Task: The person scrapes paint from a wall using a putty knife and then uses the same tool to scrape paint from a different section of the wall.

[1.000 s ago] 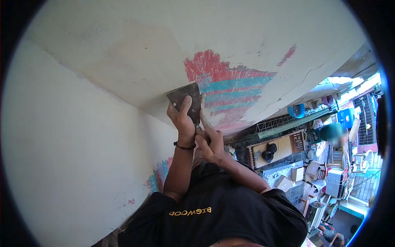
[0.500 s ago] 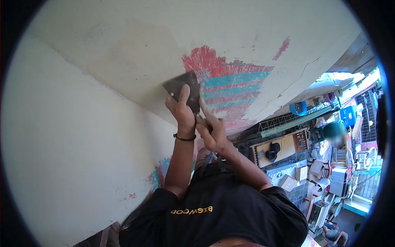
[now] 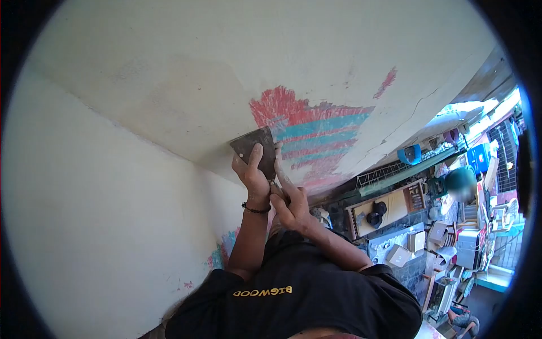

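A broad, dark-bladed scraper [image 3: 257, 146] lies against the pale wall, its blade edge at the left border of a red and turquoise patch [image 3: 319, 127]. My left hand [image 3: 252, 178], with a dark bracelet at the wrist, is closed on the blade, thumb pressed flat on its face. My right hand [image 3: 292, 208] wraps the scraper's handle [image 3: 275, 187], with its index finger stretched along the blade's side. Pale dust coats the fingers. Most of the handle is hidden by the right hand.
A wall corner [image 3: 152, 147] runs down the left side, with colored specks lower down. A crack [image 3: 403, 120] crosses the wall at right. Below right are a wooden bench [image 3: 395, 212] with a dark hat, cardboard boxes [image 3: 399, 255], a blue box [image 3: 479, 158], and a person [image 3: 460, 183].
Both hands and the scraper sit lower in view. The wall patch has shifted down too, but less, so the blade has slid slightly toward me along the wall. The grip is unchanged.
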A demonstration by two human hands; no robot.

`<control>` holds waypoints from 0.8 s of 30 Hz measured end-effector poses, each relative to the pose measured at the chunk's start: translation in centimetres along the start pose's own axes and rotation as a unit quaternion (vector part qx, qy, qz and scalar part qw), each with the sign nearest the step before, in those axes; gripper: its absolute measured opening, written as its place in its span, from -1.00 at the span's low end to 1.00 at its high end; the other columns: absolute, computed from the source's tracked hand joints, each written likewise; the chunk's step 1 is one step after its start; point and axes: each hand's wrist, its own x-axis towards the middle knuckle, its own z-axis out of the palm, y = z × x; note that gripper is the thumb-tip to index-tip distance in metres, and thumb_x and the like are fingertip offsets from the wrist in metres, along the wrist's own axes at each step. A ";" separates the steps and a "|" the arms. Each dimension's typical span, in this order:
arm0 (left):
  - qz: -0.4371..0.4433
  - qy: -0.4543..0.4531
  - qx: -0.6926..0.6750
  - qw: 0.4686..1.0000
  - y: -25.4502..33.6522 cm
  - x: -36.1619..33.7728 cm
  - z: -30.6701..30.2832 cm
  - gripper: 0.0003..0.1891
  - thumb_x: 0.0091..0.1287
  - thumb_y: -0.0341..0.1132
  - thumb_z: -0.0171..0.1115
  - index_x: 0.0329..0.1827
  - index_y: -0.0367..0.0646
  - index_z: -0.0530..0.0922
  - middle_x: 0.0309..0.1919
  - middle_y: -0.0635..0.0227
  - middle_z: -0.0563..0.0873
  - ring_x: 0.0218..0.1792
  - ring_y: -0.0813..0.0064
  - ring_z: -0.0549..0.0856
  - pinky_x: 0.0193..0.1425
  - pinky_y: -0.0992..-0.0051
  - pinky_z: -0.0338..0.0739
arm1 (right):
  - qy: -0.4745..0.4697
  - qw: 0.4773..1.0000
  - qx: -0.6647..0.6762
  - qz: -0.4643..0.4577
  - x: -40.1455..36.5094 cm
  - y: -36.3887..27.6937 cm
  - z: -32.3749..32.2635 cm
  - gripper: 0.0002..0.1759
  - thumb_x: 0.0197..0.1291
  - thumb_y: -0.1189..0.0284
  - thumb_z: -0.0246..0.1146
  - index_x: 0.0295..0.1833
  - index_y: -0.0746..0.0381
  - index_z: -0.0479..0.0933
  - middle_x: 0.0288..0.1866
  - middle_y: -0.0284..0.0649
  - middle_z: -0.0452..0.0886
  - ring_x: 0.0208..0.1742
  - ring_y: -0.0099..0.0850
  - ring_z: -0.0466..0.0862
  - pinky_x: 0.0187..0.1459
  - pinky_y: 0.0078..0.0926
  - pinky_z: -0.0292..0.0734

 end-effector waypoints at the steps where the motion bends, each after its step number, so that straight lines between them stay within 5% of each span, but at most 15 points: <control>1: -0.003 0.002 0.002 1.000 -0.1 0.2 0.0 -0.69 0.35 -0.37 0.22 0.05 -0.41 0.52 -0.20 0.12 0.71 -0.24 0.30 0.74 -0.12 0.36 0.69 | 0.003 1.000 0.003 -0.003 0.1 0.2 0.1 -0.22 0.22 0.50 0.14 0.54 0.51 0.09 -0.60 -0.17 0.38 -0.56 -0.54 0.46 -0.43 -0.52 0.40; 6: 0.014 -0.001 -0.027 1.000 -1.5 -0.1 -1.0 -0.70 0.35 -0.44 0.23 0.06 -0.42 0.44 -0.16 0.10 0.66 -0.26 0.26 0.74 -0.09 0.31 0.73 | 0.014 0.998 0.007 -0.053 0.0 2.5 0.4 -0.23 0.19 0.53 0.13 0.51 0.54 0.13 -0.59 -0.17 0.39 -0.57 -0.51 0.45 -0.42 -0.51 0.41; 10: 0.010 0.032 -0.043 0.999 0.1 0.5 0.5 -0.69 0.35 -0.44 0.24 0.07 -0.40 0.43 -0.14 0.11 0.65 -0.22 0.26 0.73 -0.08 0.29 0.73 | -0.053 0.993 0.029 0.104 1.0 -1.5 -1.2 -0.31 0.21 0.56 0.13 0.47 0.53 0.22 -0.19 0.18 0.65 -0.12 -0.05 0.73 0.02 -0.26 0.57; 17: 0.009 0.013 -0.031 0.999 -1.2 0.1 -1.1 -0.69 0.35 -0.47 0.22 0.09 -0.41 0.44 -0.12 0.10 0.66 -0.20 0.26 0.74 -0.09 0.27 0.73 | 0.007 0.999 0.019 -0.041 0.3 1.8 0.4 -0.30 0.21 0.54 0.14 0.47 0.52 0.22 -0.41 0.01 0.60 -0.44 -0.16 0.67 -0.29 -0.32 0.56; 24: -0.001 0.009 -0.025 1.000 0.3 0.0 -0.1 -0.69 0.35 -0.46 0.20 0.09 -0.42 0.44 -0.16 0.10 0.68 -0.20 0.28 0.75 -0.10 0.29 0.73 | -0.012 0.999 0.036 0.037 0.2 0.7 0.4 -0.29 0.19 0.54 0.15 0.47 0.53 0.23 -0.38 0.02 0.62 -0.41 -0.17 0.69 -0.25 -0.32 0.58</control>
